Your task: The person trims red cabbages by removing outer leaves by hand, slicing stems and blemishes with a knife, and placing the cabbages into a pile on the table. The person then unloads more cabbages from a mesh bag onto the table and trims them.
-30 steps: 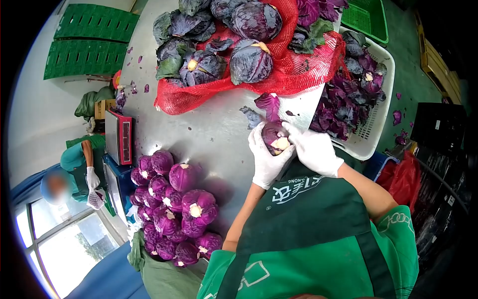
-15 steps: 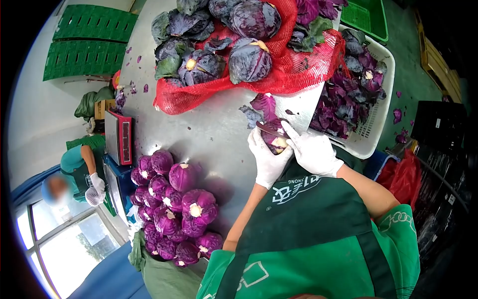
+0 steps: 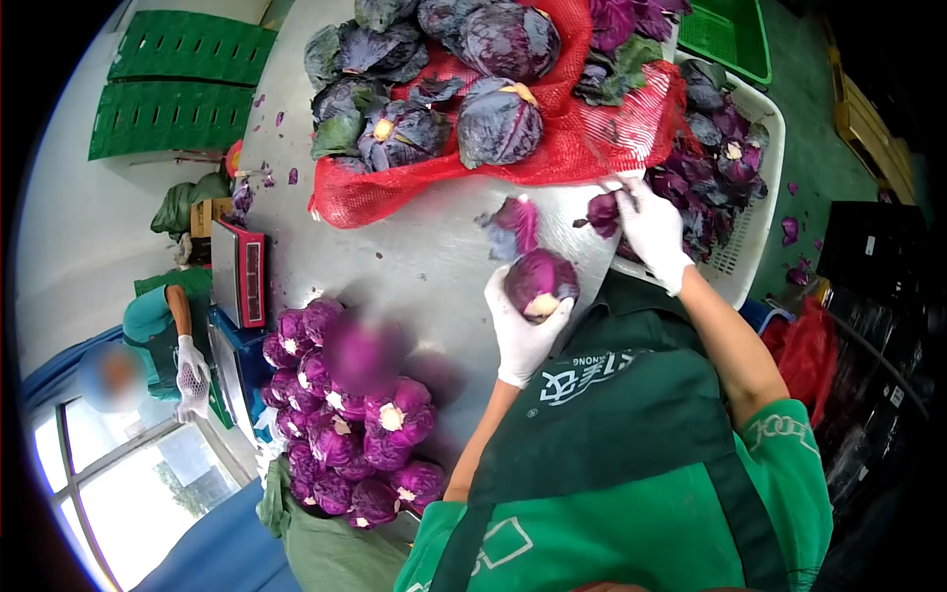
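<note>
My left hand [image 3: 526, 331], in a white glove, holds a small purple cabbage [image 3: 542, 283] with its pale cut stem facing me. To the right, my right hand [image 3: 651, 229], also gloved, pinches a dark purple leaf [image 3: 603, 214] near the edge of the metal table. Loose leaves [image 3: 512, 228] lie on the table just beyond the held cabbage. Past them, several dark cabbages [image 3: 500, 123] rest on a red mesh bag [image 3: 395, 197]. Several peeled purple cabbages [image 3: 335, 439] are piled at the left.
A white crate [image 3: 765, 222] full of leaves stands at the right, with a green crate [image 3: 728, 37] behind it. At the left are a red scale [image 3: 240, 271] and a person [image 3: 158, 331] in white gloves. Green crates [image 3: 173, 120] stand farther back.
My right hand has moved right and away from the cabbage, now with a leaf in its fingers. The cabbage shows more of its smooth side. The loose leaves have shifted slightly.
</note>
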`<state>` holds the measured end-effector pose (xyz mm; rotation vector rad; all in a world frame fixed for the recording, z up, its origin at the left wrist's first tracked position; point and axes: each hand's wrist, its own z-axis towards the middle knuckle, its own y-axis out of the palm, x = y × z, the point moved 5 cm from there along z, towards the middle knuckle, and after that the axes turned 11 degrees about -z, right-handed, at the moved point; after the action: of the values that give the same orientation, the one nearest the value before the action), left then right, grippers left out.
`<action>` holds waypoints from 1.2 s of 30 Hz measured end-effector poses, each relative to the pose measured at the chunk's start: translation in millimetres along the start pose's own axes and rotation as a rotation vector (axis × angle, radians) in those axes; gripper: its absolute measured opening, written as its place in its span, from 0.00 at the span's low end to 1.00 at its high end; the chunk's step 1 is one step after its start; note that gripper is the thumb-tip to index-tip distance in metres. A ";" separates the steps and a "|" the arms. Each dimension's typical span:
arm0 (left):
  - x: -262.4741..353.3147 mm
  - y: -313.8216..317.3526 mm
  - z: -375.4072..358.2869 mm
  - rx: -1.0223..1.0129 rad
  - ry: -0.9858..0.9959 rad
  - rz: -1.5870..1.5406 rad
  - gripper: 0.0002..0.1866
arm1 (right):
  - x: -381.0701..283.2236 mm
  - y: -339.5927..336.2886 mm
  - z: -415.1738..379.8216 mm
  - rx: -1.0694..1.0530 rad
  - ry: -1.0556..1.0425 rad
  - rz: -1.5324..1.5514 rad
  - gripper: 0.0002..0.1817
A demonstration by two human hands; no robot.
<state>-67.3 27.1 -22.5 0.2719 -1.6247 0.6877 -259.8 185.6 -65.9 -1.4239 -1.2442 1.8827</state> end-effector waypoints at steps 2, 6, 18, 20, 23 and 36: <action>-10.0 -12.3 -4.0 0.081 -0.152 -0.088 0.49 | -1.4 -4.0 -7.2 -0.150 0.100 0.127 0.23; -0.1 -22.9 -0.6 -0.055 -0.283 0.095 0.57 | -65.3 -5.5 -51.2 -0.539 -0.115 0.417 0.29; 23.5 -25.3 18.0 -0.239 -0.212 0.487 0.58 | -85.5 -6.9 -45.8 -0.552 -0.286 0.389 0.23; 22.7 -18.8 12.4 -0.147 -0.125 0.465 0.57 | -86.0 -10.8 -55.6 -0.552 -0.301 0.311 0.23; 16.2 -12.4 11.0 -0.021 0.050 0.382 0.53 | -84.3 -13.2 -66.1 -0.369 -0.378 0.286 0.25; 2.1 -2.7 -11.9 0.084 0.106 0.352 0.55 | -38.0 15.5 -32.9 -0.219 -0.105 0.240 0.16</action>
<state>-56.5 32.3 -19.4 0.0073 -1.5590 1.0222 -213.7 160.6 -62.0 -1.6712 -1.4201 2.0525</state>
